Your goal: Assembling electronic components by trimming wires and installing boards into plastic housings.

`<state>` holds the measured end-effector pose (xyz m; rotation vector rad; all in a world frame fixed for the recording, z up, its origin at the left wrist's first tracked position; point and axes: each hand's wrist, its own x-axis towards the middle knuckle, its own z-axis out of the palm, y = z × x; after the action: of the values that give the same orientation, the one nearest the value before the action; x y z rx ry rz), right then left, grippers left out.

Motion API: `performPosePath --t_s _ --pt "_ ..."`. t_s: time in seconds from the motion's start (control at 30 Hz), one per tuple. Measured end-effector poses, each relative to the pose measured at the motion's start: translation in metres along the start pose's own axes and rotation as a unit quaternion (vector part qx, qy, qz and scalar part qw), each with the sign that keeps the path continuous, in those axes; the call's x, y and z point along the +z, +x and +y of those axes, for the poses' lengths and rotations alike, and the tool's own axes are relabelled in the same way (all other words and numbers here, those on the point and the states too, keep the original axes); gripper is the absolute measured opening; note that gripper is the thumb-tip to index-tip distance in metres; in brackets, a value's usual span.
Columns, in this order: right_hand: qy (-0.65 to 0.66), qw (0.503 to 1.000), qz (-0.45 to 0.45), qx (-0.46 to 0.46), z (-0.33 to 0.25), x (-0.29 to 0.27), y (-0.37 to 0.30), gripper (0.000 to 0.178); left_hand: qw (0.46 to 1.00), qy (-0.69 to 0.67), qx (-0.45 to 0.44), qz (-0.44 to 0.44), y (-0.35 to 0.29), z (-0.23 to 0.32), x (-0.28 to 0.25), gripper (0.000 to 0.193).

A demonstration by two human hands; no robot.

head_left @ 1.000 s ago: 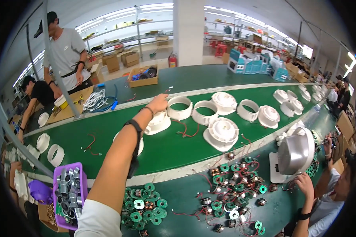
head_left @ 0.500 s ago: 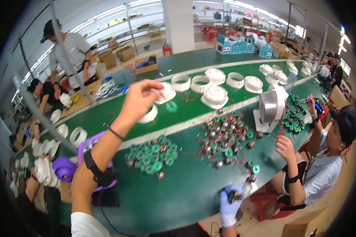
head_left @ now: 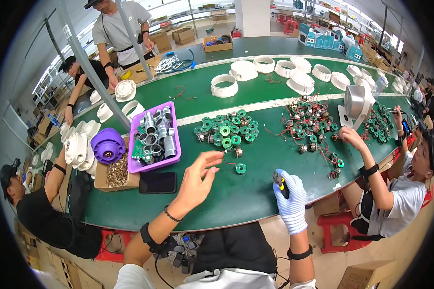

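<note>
My left hand, bare, hovers over the green table with fingers stretched forward and thumb apart, holding nothing. Just right of its fingertips lies a single green ring-shaped part with a red wire. A coil part sits slightly farther off, at the edge of a pile of green ring-shaped boards. In a striped white-and-blue glove, my right hand is wrapped round pliers with black-and-yellow handles. Their dark jaws point away from me, above the table near its front edge.
Left of my hand are a purple basket of metal cylinders, a phone and a carton of small copper-coloured parts. Wired coils lie right. White housings stand along the belt. Co-workers sit on both sides.
My left hand has come back from over the belt, where a green ring-shaped part dangled from its fingers; it is now empty. The view has shifted, and my right hand still holds the pliers.
</note>
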<state>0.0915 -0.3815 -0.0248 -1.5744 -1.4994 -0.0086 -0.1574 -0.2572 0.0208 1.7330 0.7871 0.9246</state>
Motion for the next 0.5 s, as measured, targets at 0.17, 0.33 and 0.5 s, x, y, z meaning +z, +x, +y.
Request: performPosePath --t_s 0.17,0.33,0.5 --pt "0.003 0.999 0.012 0.040 -0.008 0.015 0.010 0.041 0.999 0.040 -0.035 -0.007 0.002 -0.048 0.004 0.051" --pt "0.007 1.000 0.009 0.022 -0.005 0.038 0.013 0.039 0.976 0.183 0.031 -0.111 0.024 -0.056 0.014 0.063" --pt "-0.031 0.998 -0.025 0.053 -0.002 0.028 0.005 0.037 0.968 0.190 0.108 -0.127 0.034 -0.061 0.030 0.039"
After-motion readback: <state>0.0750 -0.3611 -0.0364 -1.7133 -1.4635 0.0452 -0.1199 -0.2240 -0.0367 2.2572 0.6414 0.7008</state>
